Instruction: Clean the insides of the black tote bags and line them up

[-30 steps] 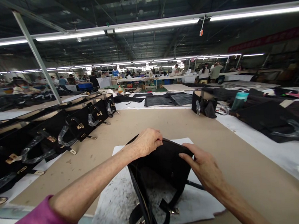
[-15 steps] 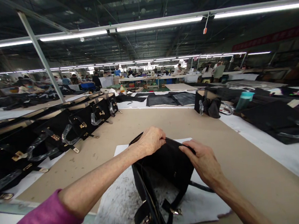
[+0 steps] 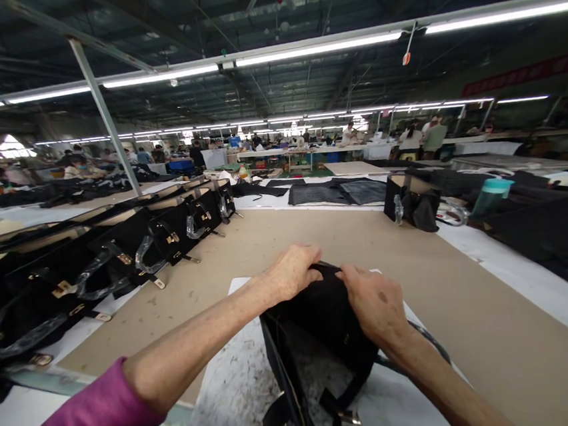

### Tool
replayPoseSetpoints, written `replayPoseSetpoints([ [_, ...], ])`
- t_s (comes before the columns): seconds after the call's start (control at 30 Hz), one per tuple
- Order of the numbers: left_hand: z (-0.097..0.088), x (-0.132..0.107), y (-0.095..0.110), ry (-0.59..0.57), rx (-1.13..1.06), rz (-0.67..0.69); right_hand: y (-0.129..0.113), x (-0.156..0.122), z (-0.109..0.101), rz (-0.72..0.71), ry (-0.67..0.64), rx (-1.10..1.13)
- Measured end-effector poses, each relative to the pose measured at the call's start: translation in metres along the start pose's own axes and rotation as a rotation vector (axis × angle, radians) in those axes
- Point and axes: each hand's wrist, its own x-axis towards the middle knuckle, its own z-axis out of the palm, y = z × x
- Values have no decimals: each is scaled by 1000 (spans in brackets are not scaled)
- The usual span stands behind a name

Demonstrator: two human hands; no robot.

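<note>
Two hands grip the far top edge of a black bag (image 3: 320,330) at lower centre of the frame; the left hand (image 3: 294,272) curls its fingers over the rim, closed on it, and the right hand (image 3: 373,301) pinches the same rim just beside it, thumb toward the left. The bag stands on a smudged white sheet (image 3: 241,391) laid on a brown board (image 3: 475,315); its straps (image 3: 343,408) with brass buckles hang loose at the near side, toward the bottom edge. A slip seems possible if either grip eases, since the soft body could sag and fold; the loose straps might snag under the bag; the sheet's grey smudges could mark the fabric if it drags. Along the left of the frame a row of finished bags (image 3: 156,242) stands with wrapped handles; at upper right sit another bag (image 3: 414,207) and a teal cup (image 3: 488,197).
</note>
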Motion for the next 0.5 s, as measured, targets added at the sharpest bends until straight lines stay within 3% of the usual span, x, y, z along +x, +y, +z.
replayPoseSetpoints([
  [0.1,-6,-11,-16,43,16,-63,10,2,5,-43,-12,46],
  [0.27,-9,-20,-38,-120,-91,-93,20,8,6,-108,22,87],
  [0.5,-12,-17,-34,-168,-279,-115,22,7,10,-117,-15,133],
])
